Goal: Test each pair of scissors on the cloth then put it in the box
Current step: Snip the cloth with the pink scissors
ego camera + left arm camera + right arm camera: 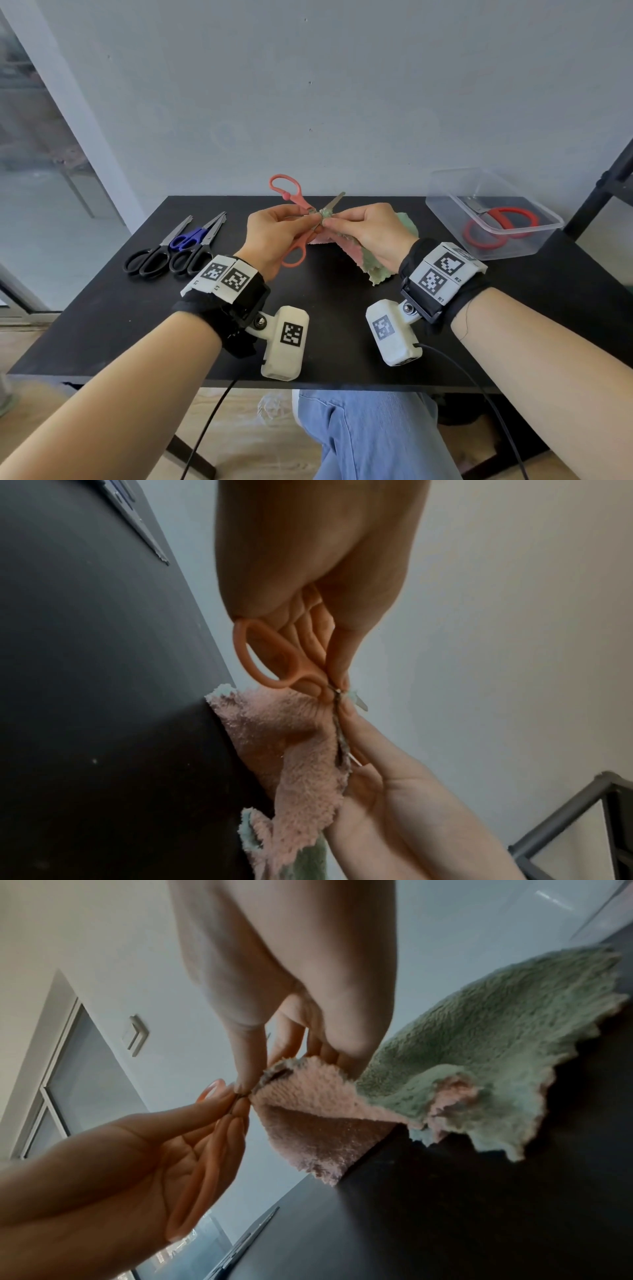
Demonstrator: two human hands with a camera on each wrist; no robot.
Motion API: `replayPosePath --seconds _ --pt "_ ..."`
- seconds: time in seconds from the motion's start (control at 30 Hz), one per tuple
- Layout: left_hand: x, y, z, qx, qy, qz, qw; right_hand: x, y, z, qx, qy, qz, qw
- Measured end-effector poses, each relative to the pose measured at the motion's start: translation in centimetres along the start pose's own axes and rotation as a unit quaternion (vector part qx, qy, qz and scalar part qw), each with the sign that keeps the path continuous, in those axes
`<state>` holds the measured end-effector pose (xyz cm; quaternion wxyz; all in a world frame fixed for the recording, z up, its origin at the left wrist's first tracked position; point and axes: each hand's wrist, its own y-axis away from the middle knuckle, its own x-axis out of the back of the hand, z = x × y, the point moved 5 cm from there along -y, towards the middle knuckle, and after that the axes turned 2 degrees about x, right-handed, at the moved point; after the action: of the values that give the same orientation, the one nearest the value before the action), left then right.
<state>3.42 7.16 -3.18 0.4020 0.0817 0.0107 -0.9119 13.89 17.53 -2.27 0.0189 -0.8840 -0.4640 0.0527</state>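
Note:
Above the table's middle, my left hand grips the salmon-pink scissors near the pivot. Their handles are spread apart, and one blade tip points up to the right. My right hand pinches an edge of the pink and green fluffy cloth right against the blades. In the left wrist view the handle loop sits below my left hand, with the cloth bunched at the blades. In the right wrist view my right hand pinches the cloth.
A clear plastic box at the table's back right holds red-handled scissors. At the left lie two black-handled pairs and a blue-handled pair. A dark metal frame stands at the right edge.

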Motion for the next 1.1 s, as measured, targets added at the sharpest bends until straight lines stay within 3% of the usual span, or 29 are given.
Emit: replayPosePath --seconds 0.4,0.57,0.93,1.1 --pt "0.1 -0.5 0.2 0.028 0.011 0.004 1.000 0.5 -0.2 -0.4 -0.001 0.140 0.008 0.990" --pt "0.1 -0.4 0.2 0.039 0.024 0.009 0.999 0.5 0.1 -0.4 -0.005 0.100 0.002 0.995" --pt "1.1 -0.6 0.3 0.054 0.025 0.023 0.998 1.9 -0.5 1.0 -0.007 0.189 -0.003 0.982" --pt "1.9 -0.5 1.4 0.030 0.019 0.026 0.999 2.8 -1.0 0.9 -0.016 0.187 0.005 0.982"
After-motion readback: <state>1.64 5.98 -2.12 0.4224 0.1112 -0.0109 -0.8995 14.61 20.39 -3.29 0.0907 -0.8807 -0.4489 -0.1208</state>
